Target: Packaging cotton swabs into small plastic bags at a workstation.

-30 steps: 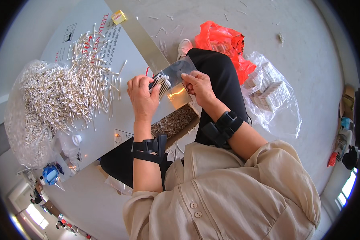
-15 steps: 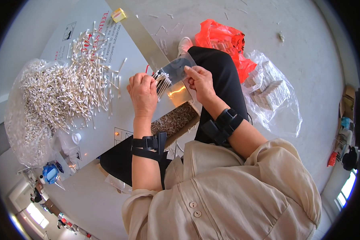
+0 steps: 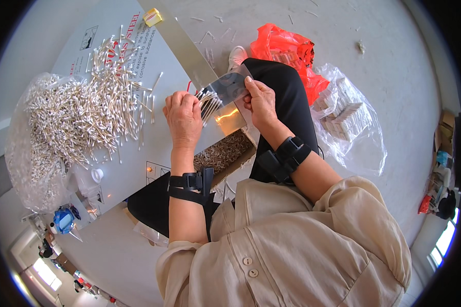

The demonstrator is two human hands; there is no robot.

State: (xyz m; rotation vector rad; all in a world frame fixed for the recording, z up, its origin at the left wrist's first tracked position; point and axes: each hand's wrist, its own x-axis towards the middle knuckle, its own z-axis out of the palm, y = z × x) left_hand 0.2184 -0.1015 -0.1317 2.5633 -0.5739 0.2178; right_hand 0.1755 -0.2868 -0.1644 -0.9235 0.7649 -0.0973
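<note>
My left hand is closed around a bundle of cotton swabs, their white tips fanned out to the right. From the other side, my right hand pinches a clear plastic bag between thumb and fingers. The bag's near end meets the swab tips; whether any tips are inside it I cannot tell. Left of my left hand, a large heap of loose swabs spills from a big clear bag onto the metal-topped table.
An open box of swabs sits below my hands, by my lap. A small yellow packet lies on the far table edge. On the floor to the right are a red plastic bag and a clear bag of white packs.
My right hand has shifted slightly up and to the right along the clear bag, its thumb now higher on it. My left hand and the swab bundle have hardly moved.
</note>
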